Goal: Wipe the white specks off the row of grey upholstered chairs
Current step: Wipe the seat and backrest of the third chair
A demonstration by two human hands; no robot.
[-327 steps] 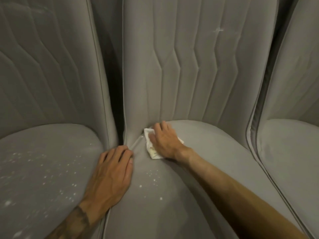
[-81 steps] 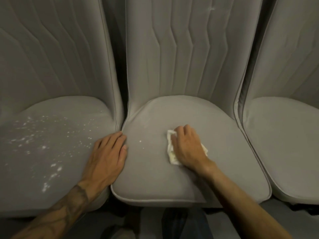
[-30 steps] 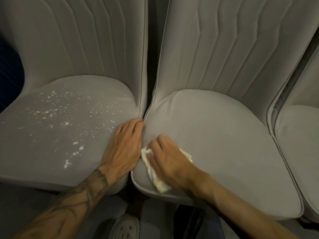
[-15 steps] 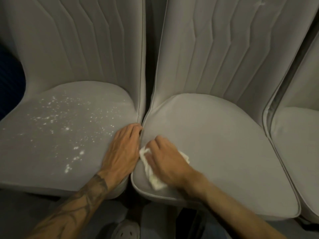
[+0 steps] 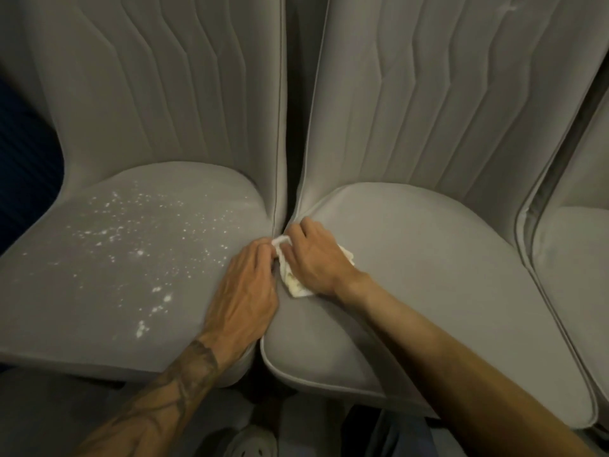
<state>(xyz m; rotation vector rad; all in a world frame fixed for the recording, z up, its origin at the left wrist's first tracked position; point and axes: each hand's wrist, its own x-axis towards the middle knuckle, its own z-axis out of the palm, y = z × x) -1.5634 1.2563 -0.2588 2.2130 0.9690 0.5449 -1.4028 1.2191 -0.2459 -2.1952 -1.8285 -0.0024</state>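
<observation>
Middle chair (image 5: 428, 275): grey upholstery with zigzag seams down the back. The seat is plain grey. A small white mark sits high on the back, towards its right side.
Left chair (image 5: 148, 94): same make, standing just beside the middle chair's left side. The two seat edges almost meet at the front, and a dark slit runs between the two backs.
Right chair (image 5: 576, 252): close against the middle chair's right side, only partly in view.
Left hand (image 5: 244, 291): lies palm down on the left chair's seat edge, just left of the middle chair's seat, with a tattooed forearm behind it. Its fingertips are bent and touch the cloth's upper end. Whether they pinch it cannot be told.
Right hand (image 5: 313, 258): rests on the middle chair's seat near the back left corner. Its fingers are curled down over the cloth and grip it against the fabric, and the fingertips lie close to the crease below the back.
Specks (image 5: 131, 225): white and scattered across the left chair's seat, thinning towards the middle chair.
Cloth (image 5: 295, 285): white and crumpled, with yellowish stains, on the left edge of the middle chair's seat. It lies under the right hand, with one end poking out between the two hands and a corner showing behind the right wrist.
Shoe (image 5: 247, 445): pale, on the floor below the middle chair's front left corner.
</observation>
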